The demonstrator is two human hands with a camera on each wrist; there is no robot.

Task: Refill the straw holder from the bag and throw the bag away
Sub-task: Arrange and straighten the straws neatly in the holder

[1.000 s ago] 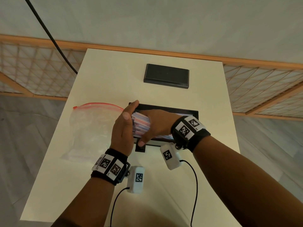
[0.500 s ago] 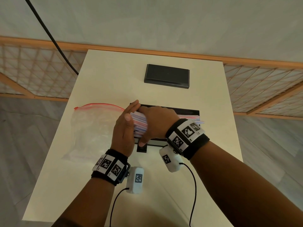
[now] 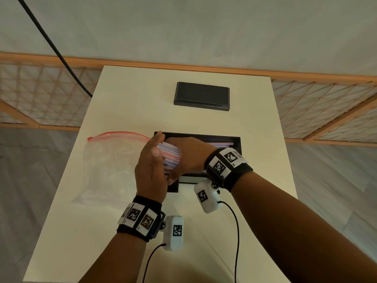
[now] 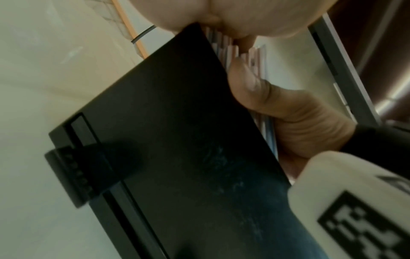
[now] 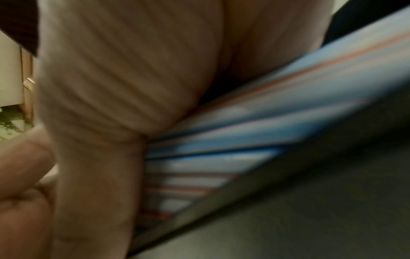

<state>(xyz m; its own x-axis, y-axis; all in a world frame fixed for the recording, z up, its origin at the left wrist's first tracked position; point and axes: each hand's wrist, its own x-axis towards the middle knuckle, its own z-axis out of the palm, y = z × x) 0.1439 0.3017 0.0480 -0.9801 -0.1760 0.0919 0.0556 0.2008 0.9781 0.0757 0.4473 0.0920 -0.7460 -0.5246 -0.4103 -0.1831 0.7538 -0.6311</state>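
Note:
The black straw holder (image 3: 236,140) stands open in the middle of the table. A bundle of blue, pink and white straws (image 3: 170,155) lies across its left part, and my right hand (image 3: 189,156) grips it from above, thumb on the near side. The flat palm and straight fingers of my left hand (image 3: 152,162) press against the straws' left ends. More straws (image 3: 222,143) lie inside the holder at the right. In the left wrist view the right thumb (image 4: 250,84) pins straws (image 4: 224,43) behind the holder's front wall (image 4: 177,140). The clear bag with a red zip (image 3: 110,166) lies left of the holder.
The holder's black lid (image 3: 202,96) lies flat near the table's far edge (image 3: 183,67). A wooden lattice railing (image 3: 40,99) runs behind the table, and a black cable (image 3: 61,52) hangs at the left. Cables trail from both wrist cameras over the near table.
My right hand has drawn slightly left and down with the bundle, whose right ends now lie lower in the holder. My left hand stays pressed on the left ends.

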